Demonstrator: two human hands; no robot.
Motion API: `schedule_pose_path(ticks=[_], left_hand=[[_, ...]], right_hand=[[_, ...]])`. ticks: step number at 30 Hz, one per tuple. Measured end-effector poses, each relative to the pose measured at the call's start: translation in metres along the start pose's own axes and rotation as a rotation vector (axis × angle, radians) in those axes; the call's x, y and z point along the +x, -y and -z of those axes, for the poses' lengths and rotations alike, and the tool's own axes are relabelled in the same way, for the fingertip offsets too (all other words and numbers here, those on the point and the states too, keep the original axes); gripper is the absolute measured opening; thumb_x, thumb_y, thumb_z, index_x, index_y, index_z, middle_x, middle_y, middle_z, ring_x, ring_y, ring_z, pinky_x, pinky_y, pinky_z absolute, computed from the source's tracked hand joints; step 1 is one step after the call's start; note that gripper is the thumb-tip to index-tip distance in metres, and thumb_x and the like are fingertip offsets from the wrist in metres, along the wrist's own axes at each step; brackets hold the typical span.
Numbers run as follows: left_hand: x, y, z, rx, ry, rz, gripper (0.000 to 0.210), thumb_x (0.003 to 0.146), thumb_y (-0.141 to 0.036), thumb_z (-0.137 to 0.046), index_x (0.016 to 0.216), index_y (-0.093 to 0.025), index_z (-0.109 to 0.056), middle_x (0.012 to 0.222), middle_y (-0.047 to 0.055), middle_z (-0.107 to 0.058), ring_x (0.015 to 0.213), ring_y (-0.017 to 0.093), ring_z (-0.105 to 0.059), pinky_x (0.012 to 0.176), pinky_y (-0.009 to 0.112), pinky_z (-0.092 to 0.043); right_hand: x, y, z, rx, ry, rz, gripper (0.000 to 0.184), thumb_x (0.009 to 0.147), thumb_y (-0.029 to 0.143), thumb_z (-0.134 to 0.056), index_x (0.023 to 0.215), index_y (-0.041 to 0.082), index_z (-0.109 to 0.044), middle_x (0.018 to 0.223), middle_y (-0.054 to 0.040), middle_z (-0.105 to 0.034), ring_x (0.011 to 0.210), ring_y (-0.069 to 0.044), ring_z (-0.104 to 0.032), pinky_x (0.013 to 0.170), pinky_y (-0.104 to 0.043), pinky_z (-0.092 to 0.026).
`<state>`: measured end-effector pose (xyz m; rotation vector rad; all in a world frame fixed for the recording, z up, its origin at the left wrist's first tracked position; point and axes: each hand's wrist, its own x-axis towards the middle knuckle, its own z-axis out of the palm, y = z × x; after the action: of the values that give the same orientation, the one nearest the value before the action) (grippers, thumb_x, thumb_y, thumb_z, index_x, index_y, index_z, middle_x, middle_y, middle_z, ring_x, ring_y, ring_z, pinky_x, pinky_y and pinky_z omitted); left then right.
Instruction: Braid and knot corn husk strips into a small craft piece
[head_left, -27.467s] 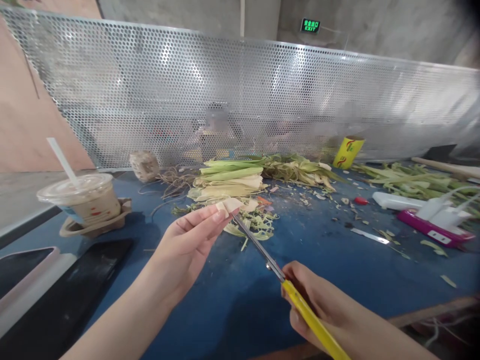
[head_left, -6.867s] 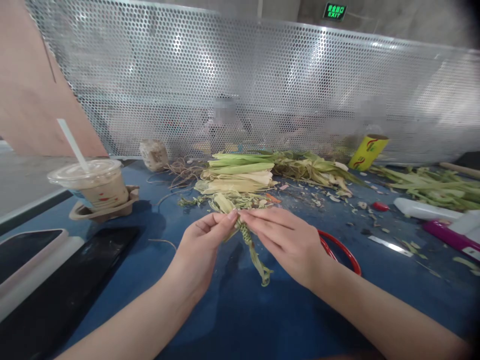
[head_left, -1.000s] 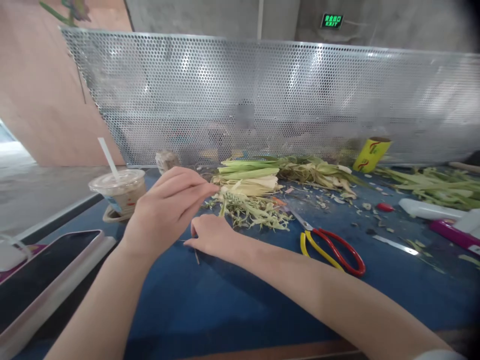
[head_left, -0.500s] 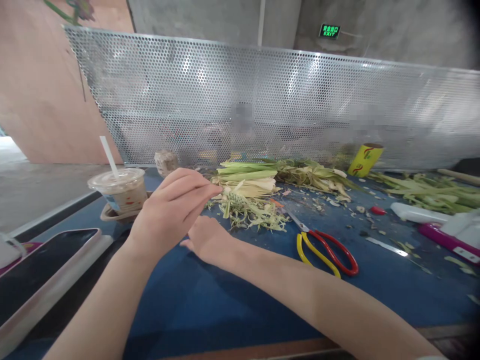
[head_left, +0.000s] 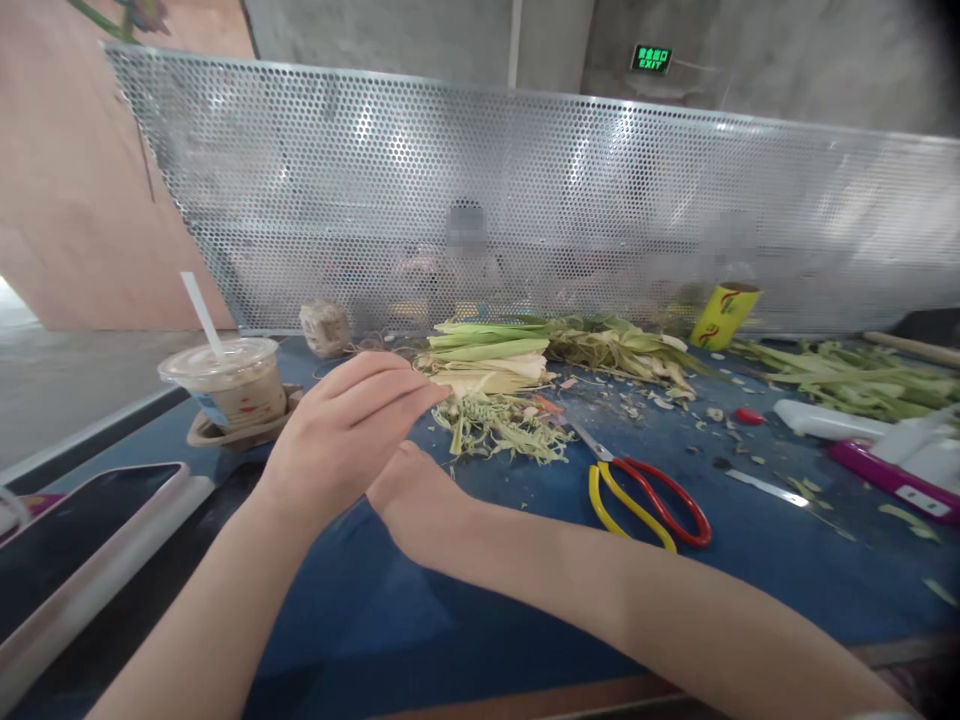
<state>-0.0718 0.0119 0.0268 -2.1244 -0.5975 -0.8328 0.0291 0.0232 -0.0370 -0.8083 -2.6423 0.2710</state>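
Note:
My left hand (head_left: 349, 425) is closed in a pinch, its fingertips pointing right toward the pale corn husks (head_left: 487, 380). Whatever lies between those fingers is hidden. Below and partly behind it, my right hand (head_left: 412, 490) is curled closed, and its fingertips are out of sight. Just beyond the fingertips lies a heap of shredded husk strips (head_left: 506, 430). Flat green husks (head_left: 487, 342) are stacked behind that heap. To the right, scissors (head_left: 626, 480) with one red and one yellow handle rest on the blue tabletop (head_left: 525, 600).
At left, a lidded drink cup (head_left: 232, 385) with a straw stands in a cardboard holder, near a dark-screened device (head_left: 90, 530). A twine roll (head_left: 325, 328), a yellow tube (head_left: 726, 315), a thin blade (head_left: 765, 487) and a purple-and-white tool (head_left: 892, 480) lie about. A perforated metal panel (head_left: 525, 200) stands behind.
The view has shifted slightly, moving the scene a little left. My left hand has lowered slightly, and the right thumb, visible before, is now hidden. The pale-green piece at the left fingertips no longer stands out.

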Motion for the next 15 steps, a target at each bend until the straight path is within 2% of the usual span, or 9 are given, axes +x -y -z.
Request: schedule_pose_path(ticks=[2,3,4,6,9,10,12,13,15], left_hand=[[0.000,0.001,0.000,0.004,0.019,-0.017,0.023,0.080,-0.006,-0.051,0.099,-0.017,-0.058,0.088,0.005,-0.069,0.084,0.019,-0.062,0.077,0.036,-0.052],[0.000,0.002,0.000,0.018,0.025,-0.022,0.022,0.080,-0.006,-0.051,0.097,-0.017,-0.059,0.088,0.004,-0.070,0.084,0.020,-0.062,0.076,0.036,-0.052],[0.001,0.002,0.000,0.035,0.028,-0.027,0.021,0.080,-0.007,-0.051,0.096,-0.017,-0.059,0.088,0.004,-0.070,0.084,0.020,-0.062,0.074,0.036,-0.052],[0.003,0.001,0.001,0.072,0.027,-0.033,0.019,0.082,-0.009,-0.050,0.093,-0.020,-0.059,0.086,0.002,-0.071,0.084,0.021,-0.062,0.068,0.036,-0.051],[0.007,-0.003,0.000,0.111,0.000,-0.061,0.018,0.082,-0.010,-0.051,0.092,-0.023,-0.059,0.082,-0.003,-0.072,0.083,0.020,-0.062,0.064,0.033,-0.048],[0.008,-0.004,-0.001,0.124,-0.014,-0.080,0.019,0.080,-0.010,-0.055,0.093,-0.023,-0.058,0.081,-0.003,-0.072,0.082,0.020,-0.062,0.064,0.033,-0.048],[0.010,-0.007,-0.004,0.153,-0.072,-0.103,0.020,0.074,-0.011,-0.063,0.090,-0.023,-0.059,0.082,-0.003,-0.071,0.080,0.020,-0.061,0.065,0.033,-0.048],[0.011,-0.009,-0.006,0.164,-0.107,-0.106,0.020,0.072,-0.013,-0.066,0.088,-0.023,-0.059,0.083,-0.001,-0.071,0.079,0.020,-0.061,0.067,0.034,-0.048],[0.013,-0.012,-0.009,0.177,-0.151,-0.101,0.018,0.070,-0.017,-0.069,0.083,-0.023,-0.058,0.083,0.001,-0.070,0.076,0.020,-0.060,0.068,0.034,-0.048]], right_hand=[[-0.021,0.006,0.015,-0.026,0.028,-0.002,0.027,0.060,-0.002,-0.053,0.086,0.005,-0.055,0.085,-0.0161,-0.060,0.081,-0.026,-0.056,0.067,-0.035,-0.044],[-0.033,0.010,0.026,0.031,0.051,-0.027,0.032,0.060,-0.002,-0.053,0.091,0.008,-0.055,0.085,-0.0127,-0.061,0.079,-0.024,-0.057,0.067,-0.033,-0.045],[-0.046,0.012,0.038,0.151,0.079,-0.122,0.032,0.059,-0.002,-0.054,0.088,0.011,-0.056,0.082,-0.0085,-0.062,0.071,-0.020,-0.058,0.061,-0.029,-0.046],[-0.068,0.015,0.068,0.244,0.035,-0.189,0.022,0.071,0.003,-0.049,0.084,0.019,-0.055,0.071,0.0011,-0.062,0.058,-0.012,-0.057,0.053,-0.022,-0.045],[-0.086,0.006,0.114,0.282,-0.123,-0.255,0.015,0.080,0.013,-0.047,0.089,0.023,-0.052,0.073,0.0025,-0.061,0.060,-0.011,-0.057,0.052,-0.023,-0.045],[-0.086,0.000,0.126,0.229,-0.320,-0.278,0.015,0.081,0.014,-0.046,0.092,0.023,-0.051,0.072,0.0015,-0.060,0.060,-0.012,-0.057,0.051,-0.024,-0.044],[-0.081,-0.015,0.137,0.036,-0.566,-0.322,0.019,0.080,0.012,-0.046,0.096,0.021,-0.048,0.078,-0.0016,-0.058,0.067,-0.014,-0.056,0.057,-0.027,-0.043],[-0.077,-0.023,0.137,-0.015,-0.583,-0.316,0.020,0.080,0.012,-0.046,0.098,0.020,-0.047,0.082,-0.0031,-0.057,0.069,-0.015,-0.055,0.058,-0.028,-0.043],[-0.068,-0.035,0.128,-0.017,-0.489,-0.294,0.019,0.080,0.012,-0.043,0.097,0.018,-0.046,0.080,-0.0031,-0.055,0.063,-0.013,-0.053,0.055,-0.027,-0.041]])
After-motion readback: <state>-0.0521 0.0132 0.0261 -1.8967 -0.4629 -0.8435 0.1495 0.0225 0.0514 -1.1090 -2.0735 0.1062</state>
